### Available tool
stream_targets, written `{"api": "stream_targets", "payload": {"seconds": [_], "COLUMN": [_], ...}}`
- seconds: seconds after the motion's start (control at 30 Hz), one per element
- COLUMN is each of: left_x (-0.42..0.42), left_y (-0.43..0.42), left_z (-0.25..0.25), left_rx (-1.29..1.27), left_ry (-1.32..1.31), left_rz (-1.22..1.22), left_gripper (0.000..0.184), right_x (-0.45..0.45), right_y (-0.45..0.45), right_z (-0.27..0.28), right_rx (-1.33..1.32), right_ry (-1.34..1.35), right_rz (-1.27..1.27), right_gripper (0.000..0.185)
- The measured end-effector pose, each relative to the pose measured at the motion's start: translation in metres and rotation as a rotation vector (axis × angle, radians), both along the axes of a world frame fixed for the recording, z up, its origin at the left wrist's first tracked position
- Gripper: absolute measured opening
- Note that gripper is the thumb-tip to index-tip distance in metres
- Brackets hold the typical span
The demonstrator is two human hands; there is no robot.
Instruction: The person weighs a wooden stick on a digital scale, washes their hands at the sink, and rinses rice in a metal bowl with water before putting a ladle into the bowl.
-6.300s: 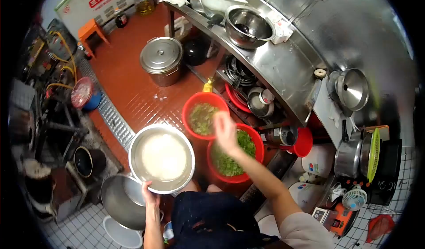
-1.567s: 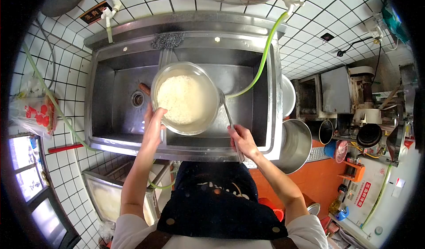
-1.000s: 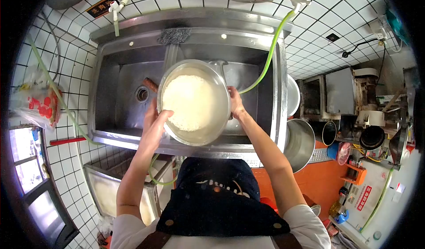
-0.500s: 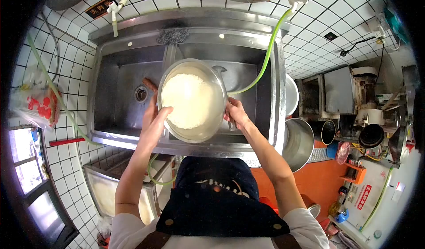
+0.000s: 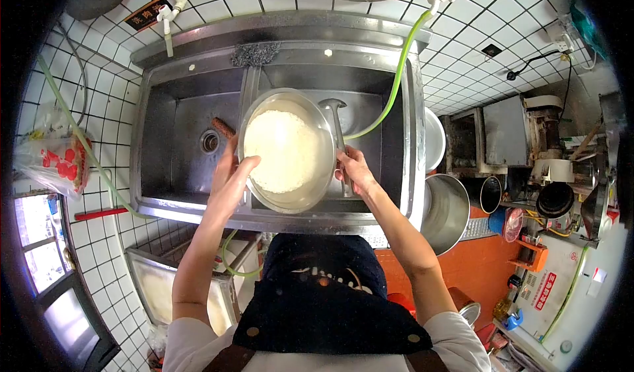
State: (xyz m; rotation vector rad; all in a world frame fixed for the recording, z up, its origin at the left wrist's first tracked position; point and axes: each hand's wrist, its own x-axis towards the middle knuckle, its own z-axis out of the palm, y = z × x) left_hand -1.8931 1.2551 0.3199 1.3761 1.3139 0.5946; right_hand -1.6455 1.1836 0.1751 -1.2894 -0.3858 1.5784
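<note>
A round steel bowl (image 5: 290,203) with a pale, rice-like mass (image 5: 281,154) in it is held over the double sink, across the divider. My left hand (image 5: 231,177) grips its left rim, thumb on the inside and fingers underneath. At the right rim, my right hand (image 5: 354,170) is closed around the handle of a metal tool with a curved head (image 5: 332,104). Its fingertips are close to the bowl; whether they also touch it I cannot tell. The tool's lower end shows below the hand.
A brown cylindrical object (image 5: 223,127) lies by the drain in the left basin (image 5: 178,154). Dark steel wool (image 5: 256,54) rests on the divider's back ledge. A green hose (image 5: 399,81) runs into the right basin. Large metal pots (image 5: 449,213) stand right of the sink.
The metal tool has shifted slightly right, and more of its handle shows beside the bowl. Both hands keep nearly the same places.
</note>
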Motion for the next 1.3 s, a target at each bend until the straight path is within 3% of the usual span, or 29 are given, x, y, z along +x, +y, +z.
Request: {"api": "stream_targets", "payload": {"seconds": [0.4,1.3], "left_x": [-0.005,-0.003], "left_y": [0.001,-0.012], "left_z": [0.002,0.024], "left_rx": [0.033,0.145], "left_ry": [0.155,0.142], "left_rz": [-0.007,-0.001], "left_gripper": [0.073,0.066], "right_x": [-0.003,-0.012], "right_y": [0.002,0.006], "right_z": [-0.003,0.0], "right_rx": [-0.004,-0.01], "right_ry": [0.008,-0.009], "right_rz": [0.014,0.088], "right_gripper": [0.018,0.011]}}
